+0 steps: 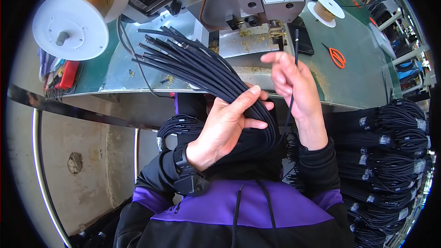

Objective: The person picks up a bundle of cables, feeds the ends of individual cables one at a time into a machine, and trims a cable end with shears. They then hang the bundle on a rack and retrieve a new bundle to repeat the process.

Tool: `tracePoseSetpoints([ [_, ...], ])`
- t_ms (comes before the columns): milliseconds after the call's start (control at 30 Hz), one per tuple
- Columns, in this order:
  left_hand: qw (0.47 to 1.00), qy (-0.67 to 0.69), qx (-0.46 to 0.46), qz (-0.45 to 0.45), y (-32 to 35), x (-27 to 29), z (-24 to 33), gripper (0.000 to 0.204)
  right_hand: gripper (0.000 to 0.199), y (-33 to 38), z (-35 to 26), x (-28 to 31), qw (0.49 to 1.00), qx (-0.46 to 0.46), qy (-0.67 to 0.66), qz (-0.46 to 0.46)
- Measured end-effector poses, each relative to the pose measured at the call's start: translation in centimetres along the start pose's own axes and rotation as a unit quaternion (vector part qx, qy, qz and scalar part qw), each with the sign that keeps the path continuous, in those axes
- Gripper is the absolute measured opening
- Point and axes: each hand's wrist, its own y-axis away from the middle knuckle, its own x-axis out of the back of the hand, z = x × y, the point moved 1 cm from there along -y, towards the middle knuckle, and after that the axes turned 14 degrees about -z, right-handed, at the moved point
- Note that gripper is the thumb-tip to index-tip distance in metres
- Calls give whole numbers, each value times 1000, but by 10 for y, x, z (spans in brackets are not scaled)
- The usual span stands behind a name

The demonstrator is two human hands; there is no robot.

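Note:
My left hand (234,119) is closed round a thick bundle of black braided cables (216,71). The cut ends fan out to the upper left, over the table edge, and the other end bends down toward my lap. To the right of the bundle, my right hand (294,82) has its fingers curled, with the index finger stretched to the left. A single black cable (296,48) stands nearly upright in that hand, its tip above the fingers and its lower part hanging below. Part of its grip is hidden by the fingers.
A grey machine (225,0) stands over a metal plate (248,43) strewn with brass-coloured scraps. At left is a large white spool (73,32) of golden strip. Orange-handled scissors (337,57) and a smaller spool (325,10) lie right. Cable bundles (386,156) are stacked beside me.

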Motion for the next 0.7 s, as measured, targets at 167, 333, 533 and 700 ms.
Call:
tracePoseSetpoints([
  [167,998,-38,26,-51,-1,0,-1,17,33,34,21,34,984,7,176,-16],
  [333,1000,10,-3,-12,11,30,17,16,30,126,40,126,802,-27,513,304],
  [533,996,69,-5,-50,8,42,23,14,64,180,69,84,917,-71,381,96],
  [700,992,82,10,-97,12,33,22,17,80,128,178,24,960,-134,91,-228],
])
